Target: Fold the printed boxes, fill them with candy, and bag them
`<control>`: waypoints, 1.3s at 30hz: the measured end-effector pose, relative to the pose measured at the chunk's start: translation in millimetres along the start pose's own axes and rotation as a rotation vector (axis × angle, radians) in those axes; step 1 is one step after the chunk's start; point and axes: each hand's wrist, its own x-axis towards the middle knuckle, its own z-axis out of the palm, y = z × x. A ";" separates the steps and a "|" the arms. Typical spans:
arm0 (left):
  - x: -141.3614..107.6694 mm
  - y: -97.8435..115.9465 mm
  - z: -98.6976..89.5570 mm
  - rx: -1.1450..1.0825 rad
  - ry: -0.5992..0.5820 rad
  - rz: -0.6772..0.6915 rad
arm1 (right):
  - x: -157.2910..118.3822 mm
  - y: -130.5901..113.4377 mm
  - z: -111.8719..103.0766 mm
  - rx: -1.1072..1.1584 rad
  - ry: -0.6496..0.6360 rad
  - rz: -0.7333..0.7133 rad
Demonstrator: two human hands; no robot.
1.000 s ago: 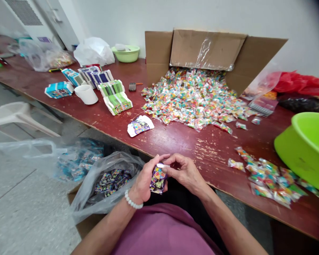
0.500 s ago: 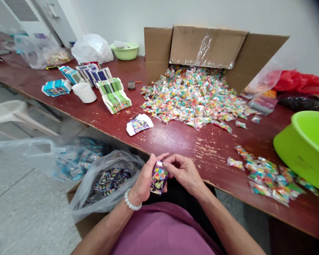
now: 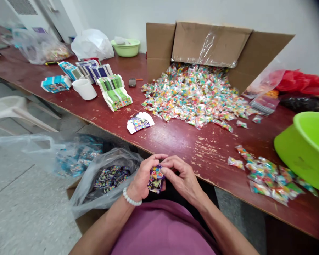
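A small dark purple printed box [image 3: 155, 180] is gripped in my left hand [image 3: 143, 178], over my lap at the table's front edge. My right hand [image 3: 183, 177] pinches the top of the same box, thumb and fingers closed on it. Beyond my hands, a fanned stack of flat purple and white cartons [image 3: 140, 122] lies on the table. Behind that spreads a big heap of wrapped candies [image 3: 196, 95], spilling from an open cardboard box [image 3: 210, 44]. To my left, a clear plastic bag [image 3: 82, 196] holds small dark purple boxes [image 3: 113, 178].
A green basin [image 3: 303, 148] stands at the right, with a smaller group of wrapped candies [image 3: 271, 177] beside it. Bundled cartons [image 3: 115, 94], a white mug [image 3: 84, 89] and a small device [image 3: 132, 82] sit further left. A white plastic stool [image 3: 10, 108] stands on the floor.
The right fingers have closed further over the box's top, and its white top edge is now covered. Both hands and the box have shifted slightly left.
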 end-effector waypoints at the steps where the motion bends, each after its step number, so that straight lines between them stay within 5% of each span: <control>1: 1.4 -0.6 -1.7 -0.048 0.007 -0.011 | -3.2 2.3 1.7 -0.076 -0.003 -0.053; 6: 6.3 -3.9 -5.7 -0.208 0.120 0.016 | -13.7 4.9 12.7 -0.472 -0.144 -0.236; 9: 6.8 -8.4 -4.5 -0.313 0.165 0.027 | -13.3 6.4 20.8 -0.678 -0.125 -0.305; 14: 6.7 -18.0 -13.6 -0.278 0.174 0.085 | -2.4 18.5 36.5 -0.693 -0.135 -0.330; 19: -13.5 -2.2 -67.3 0.339 0.410 0.273 | 15.8 24.9 30.7 -0.575 -0.251 -0.323; 22: -26.9 20.2 -112.2 0.663 0.548 0.279 | 28.5 39.9 10.1 -0.575 -0.054 -0.290; 25: -20.5 45.5 -137.3 1.023 0.640 0.376 | 35.9 61.5 -6.5 -0.637 0.113 -0.215; 31: 57.8 90.0 -120.7 1.488 0.674 0.648 | 34.2 78.1 -8.4 -0.745 0.111 -0.237; 39: 104.6 105.9 -97.6 1.810 0.577 0.324 | 35.1 77.1 -7.0 -0.695 0.119 -0.220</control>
